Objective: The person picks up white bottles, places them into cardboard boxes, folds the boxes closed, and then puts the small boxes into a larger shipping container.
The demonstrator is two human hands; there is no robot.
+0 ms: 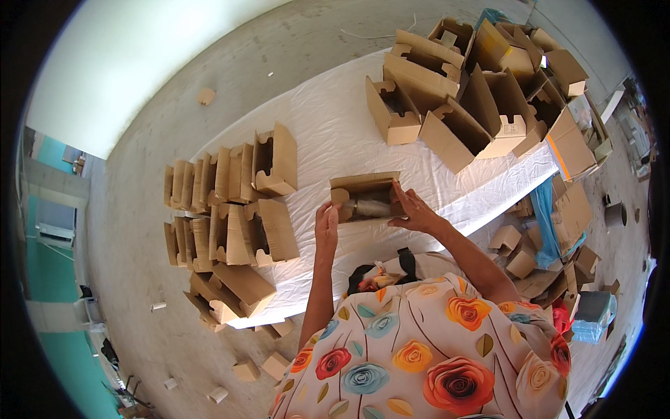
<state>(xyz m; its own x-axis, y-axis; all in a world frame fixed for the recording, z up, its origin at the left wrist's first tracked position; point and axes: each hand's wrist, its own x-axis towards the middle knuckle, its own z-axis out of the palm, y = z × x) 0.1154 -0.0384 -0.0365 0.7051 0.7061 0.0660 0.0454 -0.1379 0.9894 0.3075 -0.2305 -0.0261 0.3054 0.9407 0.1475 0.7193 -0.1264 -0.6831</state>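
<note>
An open cardboard box (364,181) is between my two hands, over the white-covered table near its front edge. In it lies a pale, roundish thing (373,208) that looks wrapped in clear plastic; its kind is hard to make out. My left hand (326,222) grips the box's left end, fingers against the side wall. On the right end my right hand (417,211) holds on, with its fingers spread along the wall and corner. The undersides of both hands are hidden.
Two rows of upright open cardboard boxes (274,162) stand on the table's left. More open boxes (452,131) crowd the far right. The white cloth (328,119) covers the table. Scrap cardboard (574,218), a blue plastic sheet (546,222) and a dark bucket (615,214) are on the right.
</note>
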